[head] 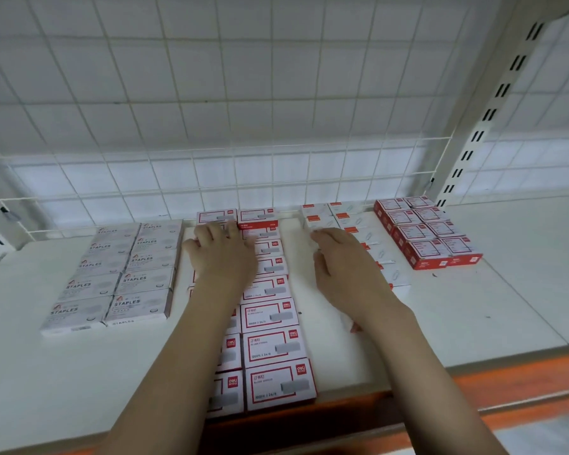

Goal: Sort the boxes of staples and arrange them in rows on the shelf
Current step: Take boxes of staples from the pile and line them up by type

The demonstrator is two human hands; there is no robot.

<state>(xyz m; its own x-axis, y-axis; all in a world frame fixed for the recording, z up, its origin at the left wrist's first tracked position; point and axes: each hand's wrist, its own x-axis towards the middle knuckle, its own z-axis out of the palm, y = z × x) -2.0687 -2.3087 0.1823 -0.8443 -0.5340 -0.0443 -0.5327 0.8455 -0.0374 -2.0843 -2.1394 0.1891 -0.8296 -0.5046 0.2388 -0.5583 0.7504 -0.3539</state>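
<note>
the white shelf (pixel 473 307) has bare strips at 3 and 9 o'clock, with a wire grid (pixel 243 126) closing 12. flat cardboard staple boxes (pixel 273 346) run in double rows to the front lip. the left hand (pixel 222 254) lies flat, fingers spread, on the red-framed boxes; the right hand (pixel 345 267) rests relaxed on the white-and-orange boxes (pixel 358 224).

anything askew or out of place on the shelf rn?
One oddity: near the back of the red-framed white boxes, one box sits on top of the row, its red side showing, by the left hand. The other groups lie in neat double rows.
</note>
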